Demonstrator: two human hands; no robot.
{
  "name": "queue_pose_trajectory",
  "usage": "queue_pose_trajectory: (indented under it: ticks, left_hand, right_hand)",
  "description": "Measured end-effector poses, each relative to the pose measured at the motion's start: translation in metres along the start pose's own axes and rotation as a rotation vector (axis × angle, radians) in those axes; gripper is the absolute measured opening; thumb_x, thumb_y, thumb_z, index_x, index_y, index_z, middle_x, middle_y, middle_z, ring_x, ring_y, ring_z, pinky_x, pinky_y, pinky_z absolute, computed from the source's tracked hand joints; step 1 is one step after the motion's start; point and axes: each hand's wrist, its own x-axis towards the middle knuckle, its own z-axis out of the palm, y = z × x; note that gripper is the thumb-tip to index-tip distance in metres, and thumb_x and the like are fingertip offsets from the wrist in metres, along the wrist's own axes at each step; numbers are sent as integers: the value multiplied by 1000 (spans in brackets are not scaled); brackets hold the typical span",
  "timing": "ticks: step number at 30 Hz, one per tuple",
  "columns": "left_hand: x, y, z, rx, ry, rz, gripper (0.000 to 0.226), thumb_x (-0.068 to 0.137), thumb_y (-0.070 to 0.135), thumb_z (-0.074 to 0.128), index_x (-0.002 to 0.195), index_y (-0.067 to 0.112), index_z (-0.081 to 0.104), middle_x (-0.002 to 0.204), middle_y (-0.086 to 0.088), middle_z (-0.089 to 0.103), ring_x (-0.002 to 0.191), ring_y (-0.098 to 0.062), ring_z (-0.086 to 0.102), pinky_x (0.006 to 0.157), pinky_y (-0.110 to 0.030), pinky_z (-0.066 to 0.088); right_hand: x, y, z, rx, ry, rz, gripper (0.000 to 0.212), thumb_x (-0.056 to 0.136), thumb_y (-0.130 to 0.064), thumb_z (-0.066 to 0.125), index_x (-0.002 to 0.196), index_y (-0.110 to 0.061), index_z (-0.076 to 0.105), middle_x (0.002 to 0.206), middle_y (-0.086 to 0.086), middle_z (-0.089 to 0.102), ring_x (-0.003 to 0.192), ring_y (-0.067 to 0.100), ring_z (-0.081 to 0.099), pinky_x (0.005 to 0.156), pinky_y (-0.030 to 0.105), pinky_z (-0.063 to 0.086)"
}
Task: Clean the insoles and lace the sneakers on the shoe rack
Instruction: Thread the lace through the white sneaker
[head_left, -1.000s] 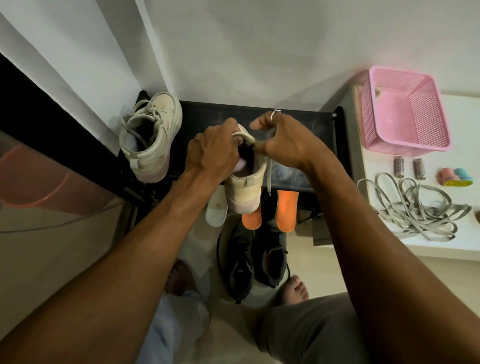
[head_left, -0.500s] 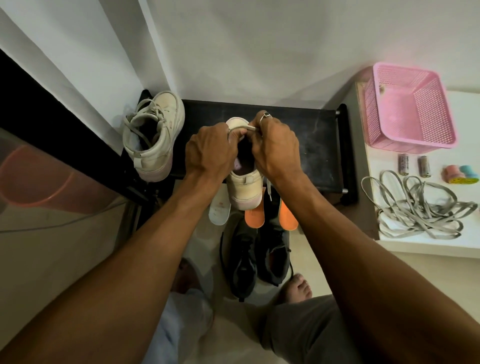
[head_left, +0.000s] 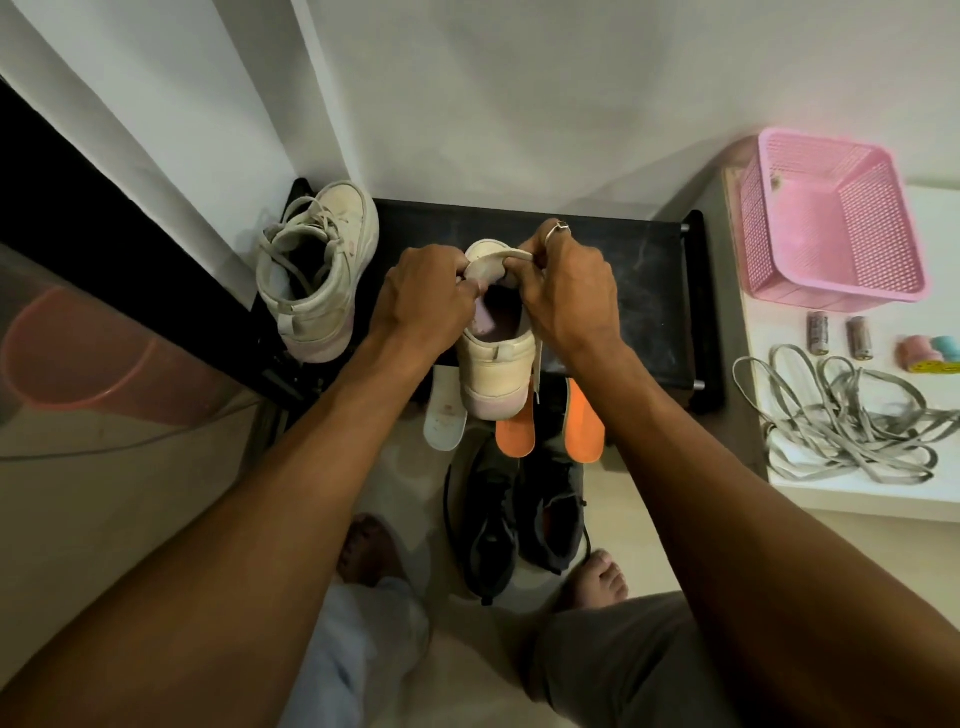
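- Head view: the left hand (head_left: 426, 296) has its grip closed, fingers curled round the upper edge of a cream sneaker (head_left: 498, 374) by the tongue.
- The right hand (head_left: 566, 291) has a tight pinching grip on a flat lace (head_left: 511, 255) drawn across the top of that sneaker.
- The sneaker is held heel towards the person, above the front edge of the black shoe rack (head_left: 644, 291).
- A second cream sneaker (head_left: 322, 270), laced, stands on the rack's left end.
- Below lie a white insole (head_left: 444, 415), two orange insoles (head_left: 584, 426) and black sneakers (head_left: 519, 519).
- On the white surface (head_left: 769, 338) to the right: a pink basket (head_left: 831, 218) and loose grey laces (head_left: 841, 421).
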Motion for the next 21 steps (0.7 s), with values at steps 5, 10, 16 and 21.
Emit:
queue_pose_trajectory:
  ticks: [5,10,16,21]
  left_hand:
    - [-4,12,3,-13,87,-110,26,100,34,57,103,11,68,89,-2,63,75,-12,48,56,-23,28]
    - [-4,17,6,-16,132,-234,32,102,36,52,107,8,66,103,-10,68,80,-15,46,67,-31,34]
    - [-4,18,4,17,123,-254,32,103,38,49,105,10,65,91,-3,57,78,-15,46,64,-29,31]
    - [-2,14,1,-9,89,-192,29,103,36,50,83,15,55,78,0,56,69,-14,48,50,-21,22]
  right_hand:
    - [-1,6,0,91,-22,8,15,97,-30,64,96,-16,58,85,0,69,74,18,65,70,41,58]
    - [-1,5,5,143,-24,23,20,97,-39,61,96,-20,58,85,-3,69,75,16,65,70,42,58]
    - [-1,2,4,200,3,39,20,95,-37,64,95,-17,61,83,-4,70,75,15,67,71,43,59]
    - [4,2,-2,273,-32,139,19,89,-36,73,87,-19,65,79,-7,70,74,11,68,69,41,60]
